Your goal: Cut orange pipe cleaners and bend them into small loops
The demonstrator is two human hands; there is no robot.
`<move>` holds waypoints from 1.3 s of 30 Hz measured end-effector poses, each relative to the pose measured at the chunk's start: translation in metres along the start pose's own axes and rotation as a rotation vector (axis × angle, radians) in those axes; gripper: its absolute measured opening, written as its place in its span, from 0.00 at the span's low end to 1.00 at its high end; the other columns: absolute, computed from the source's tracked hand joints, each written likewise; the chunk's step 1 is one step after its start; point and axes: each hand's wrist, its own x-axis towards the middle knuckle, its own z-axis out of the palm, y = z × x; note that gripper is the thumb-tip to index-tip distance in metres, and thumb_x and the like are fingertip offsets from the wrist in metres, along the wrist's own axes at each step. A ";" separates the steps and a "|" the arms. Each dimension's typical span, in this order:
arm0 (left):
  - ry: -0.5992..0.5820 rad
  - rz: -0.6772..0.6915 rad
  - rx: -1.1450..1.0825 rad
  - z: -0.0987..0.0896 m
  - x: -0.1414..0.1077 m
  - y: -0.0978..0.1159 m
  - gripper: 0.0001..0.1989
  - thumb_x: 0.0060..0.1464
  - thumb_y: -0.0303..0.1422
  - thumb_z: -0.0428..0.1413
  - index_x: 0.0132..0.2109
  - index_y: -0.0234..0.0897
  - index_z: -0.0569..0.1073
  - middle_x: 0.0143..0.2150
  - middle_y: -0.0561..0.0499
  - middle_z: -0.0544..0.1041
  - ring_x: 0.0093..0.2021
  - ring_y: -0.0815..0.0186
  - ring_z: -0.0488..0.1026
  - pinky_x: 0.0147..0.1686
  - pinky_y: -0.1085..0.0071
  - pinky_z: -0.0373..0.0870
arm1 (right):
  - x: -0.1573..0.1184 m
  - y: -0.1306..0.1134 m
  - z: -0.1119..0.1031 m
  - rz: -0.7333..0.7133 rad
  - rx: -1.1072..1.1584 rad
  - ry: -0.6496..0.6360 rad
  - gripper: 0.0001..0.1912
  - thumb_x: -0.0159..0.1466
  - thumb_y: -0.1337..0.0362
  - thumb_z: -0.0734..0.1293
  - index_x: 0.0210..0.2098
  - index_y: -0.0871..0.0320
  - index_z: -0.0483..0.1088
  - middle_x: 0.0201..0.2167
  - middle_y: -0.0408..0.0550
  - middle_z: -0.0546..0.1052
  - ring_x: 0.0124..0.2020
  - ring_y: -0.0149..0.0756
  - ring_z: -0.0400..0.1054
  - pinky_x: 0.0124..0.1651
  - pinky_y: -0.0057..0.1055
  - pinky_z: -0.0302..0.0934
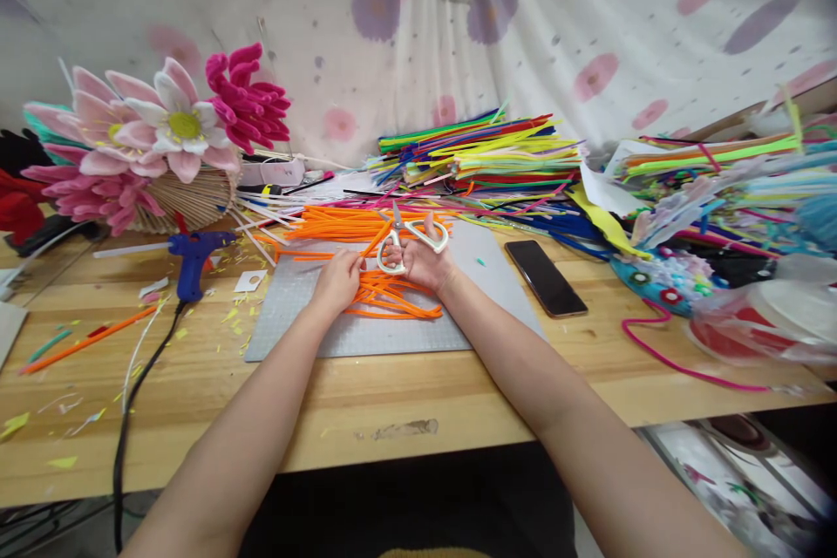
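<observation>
Stems (327, 225): orange, on the mat (275, 327), piled beyond the hands, more between the wrists; evened ends should handle best.
Left hand (340, 279): fingers closed, pinching stems.
Scissors (398, 224): loops parted; blades best kept clear of left hand.
Right hand (425, 263): palm up, loosely curled, holding the loops.

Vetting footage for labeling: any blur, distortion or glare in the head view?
Head view: top-right corner darkens; plastic-wrapped item at far right looks stretched and soft; scissors and left hand fairly clear; no strong glare on the phone.
</observation>
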 end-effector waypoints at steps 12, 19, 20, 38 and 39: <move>0.089 -0.041 0.001 -0.008 -0.005 -0.012 0.12 0.55 0.30 0.43 0.30 0.37 0.69 0.33 0.48 0.69 0.36 0.63 0.67 0.40 0.67 0.63 | -0.006 -0.018 0.002 -0.030 -0.395 0.006 0.32 0.55 0.36 0.52 0.30 0.60 0.63 0.20 0.42 0.62 0.20 0.27 0.57 0.23 0.26 0.57; 0.003 0.161 0.167 -0.020 -0.008 -0.019 0.15 0.56 0.36 0.44 0.38 0.37 0.74 0.37 0.47 0.69 0.39 0.63 0.67 0.39 0.68 0.64 | -0.040 -0.075 -0.004 -0.211 -1.418 0.595 0.21 0.53 0.50 0.67 0.37 0.60 0.64 0.27 0.45 0.70 0.25 0.29 0.63 0.28 0.26 0.57; -0.019 0.206 0.174 -0.021 -0.008 -0.018 0.15 0.56 0.37 0.45 0.38 0.37 0.74 0.37 0.47 0.69 0.39 0.63 0.67 0.40 0.67 0.63 | -0.046 -0.084 -0.007 -0.162 -1.595 0.730 0.19 0.53 0.53 0.68 0.36 0.61 0.65 0.30 0.48 0.72 0.27 0.30 0.64 0.29 0.26 0.57; 0.118 -0.093 0.254 -0.016 0.001 -0.037 0.04 0.49 0.31 0.53 0.30 0.37 0.71 0.36 0.46 0.70 0.39 0.59 0.67 0.41 0.65 0.63 | -0.064 -0.104 -0.029 0.439 -2.193 1.059 0.15 0.56 0.61 0.62 0.37 0.64 0.73 0.38 0.61 0.75 0.37 0.45 0.70 0.34 0.32 0.58; 0.113 -0.098 0.264 -0.016 0.002 -0.037 0.04 0.50 0.31 0.52 0.30 0.37 0.70 0.36 0.46 0.70 0.40 0.58 0.67 0.41 0.64 0.63 | -0.061 -0.101 -0.031 0.435 -2.203 1.060 0.14 0.55 0.62 0.63 0.37 0.65 0.72 0.38 0.62 0.75 0.38 0.46 0.69 0.34 0.32 0.58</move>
